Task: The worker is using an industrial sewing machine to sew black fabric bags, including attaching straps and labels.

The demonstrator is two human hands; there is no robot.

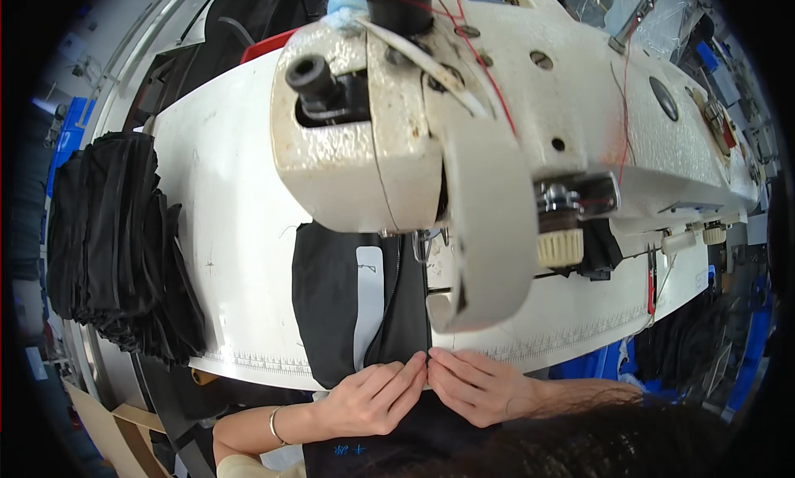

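A black fabric piece (323, 292) lies flat on the white sewing table, its far end under the needle area of the sewing machine (356, 176). Along it runs a pale grey strip (370, 292) with a small dark mark near its top. At the near right edge of the fabric, my left hand (377, 399) pinches the cloth with fingertips together. My right hand (472, 387) meets it there, its fingertips also closed on that edge. The two hands nearly touch, and the exact grip between the fingertips is partly hidden.
A tall stack of folded black fabric (108, 246) sits at the table's left end. Red thread (489, 72) runs over the machine head. Red-handled snips (652, 279) lie at the right, near a bunched dark cloth (598, 250). A printed ruler scale (571, 333) follows the front edge.
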